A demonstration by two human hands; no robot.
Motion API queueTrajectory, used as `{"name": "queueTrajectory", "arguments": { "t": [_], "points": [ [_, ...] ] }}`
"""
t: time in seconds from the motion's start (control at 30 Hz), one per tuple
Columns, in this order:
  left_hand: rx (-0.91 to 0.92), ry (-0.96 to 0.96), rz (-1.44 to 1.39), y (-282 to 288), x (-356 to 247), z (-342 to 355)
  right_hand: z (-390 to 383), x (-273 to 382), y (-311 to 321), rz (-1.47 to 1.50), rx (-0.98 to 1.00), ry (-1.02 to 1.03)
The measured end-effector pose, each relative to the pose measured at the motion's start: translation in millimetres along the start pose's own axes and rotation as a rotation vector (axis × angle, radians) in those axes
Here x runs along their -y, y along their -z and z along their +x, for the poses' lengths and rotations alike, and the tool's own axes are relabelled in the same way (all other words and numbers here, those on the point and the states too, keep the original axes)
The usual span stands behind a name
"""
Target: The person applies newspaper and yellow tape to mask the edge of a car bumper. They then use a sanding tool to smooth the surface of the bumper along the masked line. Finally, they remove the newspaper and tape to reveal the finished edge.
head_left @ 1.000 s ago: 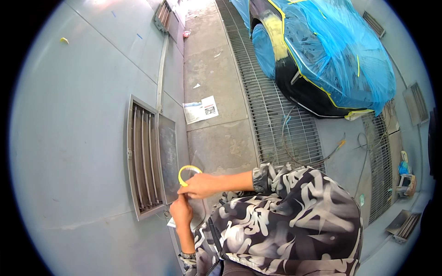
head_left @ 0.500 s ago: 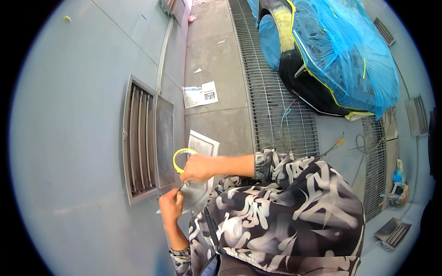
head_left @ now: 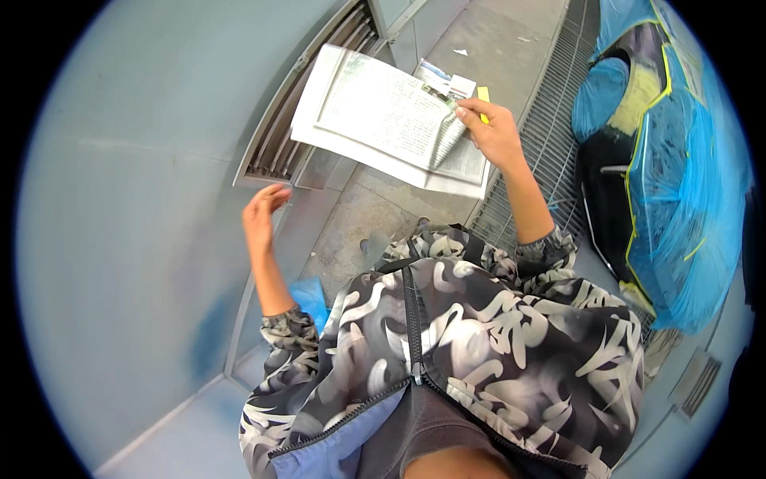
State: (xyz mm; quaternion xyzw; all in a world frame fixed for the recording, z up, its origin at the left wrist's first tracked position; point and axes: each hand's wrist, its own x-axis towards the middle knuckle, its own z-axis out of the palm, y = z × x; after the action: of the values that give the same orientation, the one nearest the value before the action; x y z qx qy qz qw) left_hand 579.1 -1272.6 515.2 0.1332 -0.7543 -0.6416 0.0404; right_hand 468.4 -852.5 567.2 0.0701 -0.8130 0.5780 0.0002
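Note:
A folded sheet of newspaper (head_left: 383,112) hangs out in front of me, pinched at its right part between the thumb and fingers of my right hand (head_left: 496,132). A strip of yellow masking tape (head_left: 483,102) shows just behind that hand's fingers; whether it is the roll seen edge-on I cannot tell. My left hand (head_left: 262,211) is raised apart from the paper, beside the lower end of the wall vent. Its fingers are loosely bent and somewhat apart, with nothing seen in them.
The slatted vent (head_left: 319,88) is set in the grey wall at left. A floor grating (head_left: 550,112) runs along the right, beside a car wrapped in blue plastic film (head_left: 694,176) edged with yellow tape. Printed paper (head_left: 435,76) lies on the floor beyond the newspaper. Blue plastic (head_left: 309,299) shows by my left forearm.
My hands have come apart: the right has moved up and right with the newspaper, the left has let go and moved up-left. The view has turned; the yellow ring is mostly hidden.

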Motion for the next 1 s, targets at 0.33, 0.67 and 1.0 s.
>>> {"name": "queueTrajectory", "arguments": {
  "t": [0.33, 0.67, 1.0],
  "points": [
    [-0.061, 0.104, -0.772, -127, -36, 10, -3, -20, -47, 0.103, 0.19, -0.247],
    [-0.452, -0.355, 0.134, -145, -68, -7, -43, 62, -128, -0.305, 0.198, 0.39],
    [-0.351, -0.262, -0.037, -34, -127, -52, 36, 104, -148, 0.143, 0.385, 0.347]
  ]
}}
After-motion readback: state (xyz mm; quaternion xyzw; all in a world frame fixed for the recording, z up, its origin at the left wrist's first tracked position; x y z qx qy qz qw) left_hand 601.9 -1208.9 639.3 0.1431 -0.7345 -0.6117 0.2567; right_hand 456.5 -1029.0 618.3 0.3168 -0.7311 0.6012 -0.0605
